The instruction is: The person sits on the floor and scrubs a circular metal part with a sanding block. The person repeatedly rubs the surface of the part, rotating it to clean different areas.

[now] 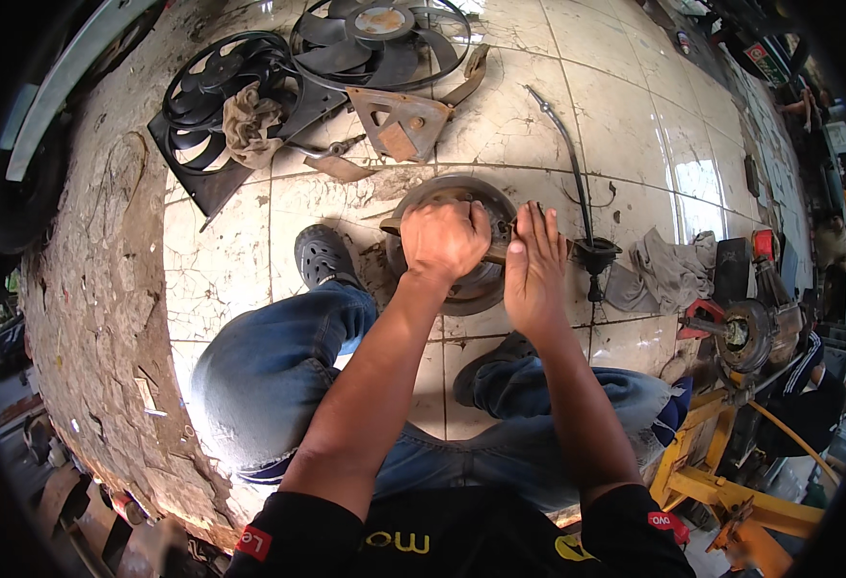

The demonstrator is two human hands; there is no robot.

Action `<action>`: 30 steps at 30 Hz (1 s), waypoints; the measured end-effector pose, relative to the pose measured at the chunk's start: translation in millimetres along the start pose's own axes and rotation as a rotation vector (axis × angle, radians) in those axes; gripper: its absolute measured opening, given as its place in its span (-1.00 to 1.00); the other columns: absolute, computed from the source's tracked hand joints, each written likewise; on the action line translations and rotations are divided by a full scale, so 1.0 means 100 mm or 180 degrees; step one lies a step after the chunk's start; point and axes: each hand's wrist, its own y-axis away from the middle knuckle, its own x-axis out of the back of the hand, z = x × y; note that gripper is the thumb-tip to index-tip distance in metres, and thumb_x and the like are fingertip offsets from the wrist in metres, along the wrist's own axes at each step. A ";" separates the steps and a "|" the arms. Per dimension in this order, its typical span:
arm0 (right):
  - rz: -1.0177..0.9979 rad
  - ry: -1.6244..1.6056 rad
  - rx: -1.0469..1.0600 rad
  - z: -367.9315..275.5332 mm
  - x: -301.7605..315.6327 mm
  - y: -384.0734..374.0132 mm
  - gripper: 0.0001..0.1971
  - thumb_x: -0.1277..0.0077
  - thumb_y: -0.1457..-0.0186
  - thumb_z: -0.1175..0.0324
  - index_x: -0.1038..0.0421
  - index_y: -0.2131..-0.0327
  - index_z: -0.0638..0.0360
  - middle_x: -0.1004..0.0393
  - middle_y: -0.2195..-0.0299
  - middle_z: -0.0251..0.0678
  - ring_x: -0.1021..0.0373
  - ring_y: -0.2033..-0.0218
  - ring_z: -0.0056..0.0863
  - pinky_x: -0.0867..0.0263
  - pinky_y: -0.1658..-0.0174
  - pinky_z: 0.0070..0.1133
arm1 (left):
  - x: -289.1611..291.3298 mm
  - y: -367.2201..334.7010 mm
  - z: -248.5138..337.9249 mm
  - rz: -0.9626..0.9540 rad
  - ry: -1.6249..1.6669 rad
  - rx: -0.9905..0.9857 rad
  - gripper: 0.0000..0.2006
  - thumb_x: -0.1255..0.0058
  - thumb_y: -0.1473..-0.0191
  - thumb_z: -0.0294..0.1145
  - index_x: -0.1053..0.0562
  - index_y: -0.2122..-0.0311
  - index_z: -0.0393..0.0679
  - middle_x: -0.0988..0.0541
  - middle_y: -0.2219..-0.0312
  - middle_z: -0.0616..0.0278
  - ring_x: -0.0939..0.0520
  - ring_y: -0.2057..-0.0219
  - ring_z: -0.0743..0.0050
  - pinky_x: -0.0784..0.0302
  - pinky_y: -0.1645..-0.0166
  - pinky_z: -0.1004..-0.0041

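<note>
Between my feet a round, dish-like metal part (479,295) with a dull grey-brown rim lies on the tiled floor. My left hand (445,236) is closed in a fist over its middle, and what the fingers grip is mostly hidden. A short brownish bar (496,254) shows between the fist and my right hand. My right hand (535,275) is open at the part's right edge, its fingers stretched out and pointing away from me. Whether its palm touches the bar's end I cannot tell.
Black fans (379,43) with a crumpled rag (251,125) and a rusty triangular bracket (399,123) lie ahead. To the right are a lever with a black boot (596,256), a grey cloth (673,268), a metal assembly (745,335) and a yellow frame (707,472). Rough concrete (105,318) borders the tiles.
</note>
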 end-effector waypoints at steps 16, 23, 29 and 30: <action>0.0034 0.0096 -0.0285 -0.05 -0.08 0.06 -0.37 0.50 -0.40 0.02 -0.05 -0.33 0.29 0.06 -0.39 0.02 0.31 -0.42 0.16 0.35 -0.36 0.06 | -0.03 0.03 0.00 -0.0054 -0.0152 0.0002 -0.59 0.17 -0.16 -0.12 -0.61 0.47 -0.17 -0.65 0.43 -0.10 -0.67 0.35 -0.15 -0.54 0.11 0.10; -0.0151 -0.0183 -0.0663 -0.04 0.04 -0.09 -0.32 0.47 -0.40 -0.03 0.01 -0.34 0.36 0.10 -0.39 0.08 0.35 -0.42 0.18 0.39 -0.36 0.06 | -0.04 0.05 -0.01 0.0155 -0.0073 -0.0157 -0.60 0.14 -0.13 -0.13 -0.59 0.54 -0.17 -0.64 0.51 -0.04 -0.67 0.41 -0.07 -0.53 0.14 0.13; -0.0146 0.0246 0.0001 -0.19 -0.04 0.10 -0.28 0.49 -0.38 -0.08 0.02 -0.33 0.39 0.12 -0.38 0.15 0.31 -0.41 0.21 0.37 -0.34 0.10 | -0.01 0.07 -0.01 -0.0068 -0.0079 -0.0076 -0.60 0.16 -0.15 -0.11 -0.59 0.47 -0.17 -0.64 0.47 -0.08 -0.67 0.38 -0.12 -0.53 0.11 0.10; -0.0139 0.0186 -0.0025 -0.16 0.00 0.03 -0.27 0.49 -0.38 -0.08 0.02 -0.33 0.39 0.12 -0.38 0.14 0.30 -0.41 0.22 0.36 -0.34 0.10 | -0.01 0.07 -0.01 0.0007 -0.0059 -0.0099 -0.59 0.16 -0.14 -0.12 -0.58 0.51 -0.18 -0.64 0.48 -0.06 -0.67 0.39 -0.09 -0.52 0.11 0.12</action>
